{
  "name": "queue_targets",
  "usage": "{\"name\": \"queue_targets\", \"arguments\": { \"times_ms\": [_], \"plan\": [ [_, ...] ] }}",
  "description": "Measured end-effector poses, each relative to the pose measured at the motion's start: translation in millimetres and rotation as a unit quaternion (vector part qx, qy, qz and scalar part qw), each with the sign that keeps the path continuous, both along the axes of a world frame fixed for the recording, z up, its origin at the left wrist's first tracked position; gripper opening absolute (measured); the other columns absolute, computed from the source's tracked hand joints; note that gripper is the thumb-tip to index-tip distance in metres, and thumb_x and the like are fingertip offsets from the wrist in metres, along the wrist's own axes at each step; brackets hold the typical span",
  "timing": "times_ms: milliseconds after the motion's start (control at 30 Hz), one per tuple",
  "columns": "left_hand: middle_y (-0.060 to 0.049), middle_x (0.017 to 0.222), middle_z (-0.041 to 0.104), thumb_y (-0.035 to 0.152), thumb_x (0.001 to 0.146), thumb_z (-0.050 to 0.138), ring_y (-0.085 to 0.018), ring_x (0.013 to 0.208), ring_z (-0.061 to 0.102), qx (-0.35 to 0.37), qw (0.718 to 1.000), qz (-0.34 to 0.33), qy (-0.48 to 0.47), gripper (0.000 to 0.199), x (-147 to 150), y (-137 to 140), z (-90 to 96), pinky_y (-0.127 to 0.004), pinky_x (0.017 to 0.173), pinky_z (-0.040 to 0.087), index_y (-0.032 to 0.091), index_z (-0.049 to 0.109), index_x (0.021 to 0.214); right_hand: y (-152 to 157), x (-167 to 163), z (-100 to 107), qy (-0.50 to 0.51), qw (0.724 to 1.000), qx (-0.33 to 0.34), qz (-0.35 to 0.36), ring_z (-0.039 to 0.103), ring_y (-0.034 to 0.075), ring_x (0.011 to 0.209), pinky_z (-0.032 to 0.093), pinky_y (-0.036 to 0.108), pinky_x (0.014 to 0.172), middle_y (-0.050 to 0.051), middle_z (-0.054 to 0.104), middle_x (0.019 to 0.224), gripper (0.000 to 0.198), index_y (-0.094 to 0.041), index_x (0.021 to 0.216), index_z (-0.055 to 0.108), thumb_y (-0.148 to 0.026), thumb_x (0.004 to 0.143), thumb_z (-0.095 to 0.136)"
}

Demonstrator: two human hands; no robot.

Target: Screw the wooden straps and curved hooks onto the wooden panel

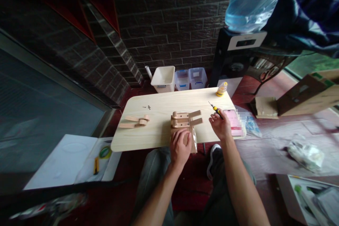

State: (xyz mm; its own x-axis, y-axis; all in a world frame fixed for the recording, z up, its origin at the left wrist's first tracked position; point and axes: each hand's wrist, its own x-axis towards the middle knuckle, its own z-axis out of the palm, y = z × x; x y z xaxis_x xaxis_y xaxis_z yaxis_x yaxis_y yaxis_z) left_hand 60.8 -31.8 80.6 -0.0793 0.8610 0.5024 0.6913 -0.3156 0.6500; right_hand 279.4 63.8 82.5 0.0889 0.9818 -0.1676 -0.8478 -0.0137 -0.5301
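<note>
My right hand (221, 124) is closed round a yellow and black screwdriver (217, 110), its shaft pointing up and to the left above the table. My left hand (180, 144) lies flat on a brown cardboard piece (173, 131) at the table's front edge, fingers stretched out. Just beyond its fingertips a light wooden assembly (181, 120) rests on the cardboard, with dark screw spots and two flat arms reaching right. A similar pair of wooden strips with rounded ends (136, 121) lies on the left of the table (159, 102).
Small dark bits (149, 107) lie at the table's back left. A yellow-capped clear bottle (221, 89) and a pink-screened phone (232, 122) are on the right. Behind stand plastic bins (164, 77) and a water dispenser (233, 56). A white board (62, 159) is at lower left.
</note>
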Motion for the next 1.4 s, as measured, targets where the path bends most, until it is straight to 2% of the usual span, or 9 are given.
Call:
{"name": "queue_targets", "arguments": {
  "times_ms": [233,333,533,700,800,933,1000,1133,1400],
  "plan": [
    [-0.013,0.126,0.077,0.027,0.103,0.067,-0.028,0.124,0.071,0.02,0.999,0.005,0.038,0.021,-4.3,14.2,-2.8,-0.049,0.111,0.057,0.022,0.068,0.123,4.3,2.1,6.3,-0.034,0.999,0.017,-0.013,0.057,0.008,0.063,0.05,0.021,0.061,-0.008,0.065,0.073,0.028,-0.026,0.087,0.07,-0.031,0.075,0.094],
    [-0.016,0.138,0.073,0.031,0.1,0.071,-0.033,0.137,0.064,0.006,0.997,0.001,0.077,0.037,0.1,5.3,-2.6,-0.057,0.119,0.05,0.022,0.064,0.135,5.2,0.1,5.2,-0.047,0.999,0.012,-0.014,0.06,0.008,0.067,0.052,0.021,0.063,-0.006,0.07,0.08,0.029,-0.025,0.092,0.072,-0.034,0.076,0.094],
    [-0.023,0.167,0.048,0.049,0.081,0.09,-0.05,0.154,0.043,-0.053,0.99,0.054,0.118,0.079,9.5,-22.2,-9.3,-0.077,0.124,0.034,0.023,0.057,0.147,5.6,-2.2,3.6,-0.064,0.998,0.009,-0.013,0.063,0.009,0.069,0.053,0.021,0.063,-0.005,0.072,0.081,0.028,-0.026,0.093,0.072,-0.035,0.078,0.094],
    [-0.016,0.168,0.05,0.026,0.078,0.087,-0.043,0.153,0.048,-0.088,0.979,-0.043,0.179,0.076,-27.6,-3.9,-3.2,-0.075,0.133,0.022,0.027,0.06,0.149,4.4,4.7,5.2,-0.065,0.998,0.011,-0.02,0.062,0.008,0.068,0.053,0.02,0.064,-0.005,0.071,0.079,0.028,-0.025,0.092,0.073,-0.037,0.077,0.093],
    [-0.01,0.171,0.048,0.024,0.079,0.086,-0.041,0.158,0.043,-0.109,0.958,-0.132,0.23,0.076,-66.7,15.0,6.7,-0.073,0.133,0.024,0.034,0.063,0.151,5.7,9.6,6.8,-0.066,0.997,0.013,-0.027,0.059,0.008,0.066,0.053,0.02,0.063,-0.006,0.069,0.077,0.027,-0.025,0.092,0.073,-0.037,0.078,0.093],
    [-0.005,0.174,0.044,0.02,0.092,0.072,-0.037,0.162,0.039,-0.138,0.945,-0.155,0.254,0.067,-106.4,36.4,11.1,-0.074,0.13,0.031,0.042,0.06,0.154,10.0,10.0,8.1,-0.08,0.996,0.013,-0.035,0.059,0.009,0.066,0.053,0.022,0.063,-0.005,0.07,0.078,0.024,-0.026,0.092,0.073,-0.036,0.081,0.091],
    [-0.004,0.174,0.044,0.015,0.097,0.061,-0.033,0.164,0.036,-0.139,0.948,-0.169,0.231,0.063,-115.9,47.8,8.0,-0.067,0.131,0.035,0.04,0.06,0.155,12.1,7.3,8.2,-0.093,0.995,0.013,-0.038,0.06,0.01,0.066,0.053,0.023,0.064,-0.004,0.07,0.079,0.023,-0.026,0.092,0.073,-0.037,0.082,0.09],
    [-0.003,0.174,0.043,0.011,0.1,0.048,-0.028,0.168,0.03,-0.147,0.952,-0.207,0.172,0.058,-117.7,74.3,-1.3,-0.059,0.133,0.038,0.035,0.065,0.151,14.6,-0.8,8.1,-0.129,0.99,0.017,-0.048,0.061,0.011,0.068,0.052,0.025,0.064,-0.003,0.07,0.081,0.026,-0.024,0.094,0.075,-0.041,0.081,0.09],
    [-0.004,0.177,0.038,0.016,0.1,0.057,-0.03,0.165,0.035,-0.131,0.962,-0.197,0.134,0.054,-90.8,99.5,-9.3,-0.06,0.132,0.039,0.036,0.065,0.15,36.0,-13.3,19.0,-0.258,0.963,0.038,-0.07,0.06,0.012,0.063,0.047,0.027,0.062,-0.005,0.066,0.069,0.029,-0.023,0.091,0.074,-0.04,0.081,0.094]
  ]
}}
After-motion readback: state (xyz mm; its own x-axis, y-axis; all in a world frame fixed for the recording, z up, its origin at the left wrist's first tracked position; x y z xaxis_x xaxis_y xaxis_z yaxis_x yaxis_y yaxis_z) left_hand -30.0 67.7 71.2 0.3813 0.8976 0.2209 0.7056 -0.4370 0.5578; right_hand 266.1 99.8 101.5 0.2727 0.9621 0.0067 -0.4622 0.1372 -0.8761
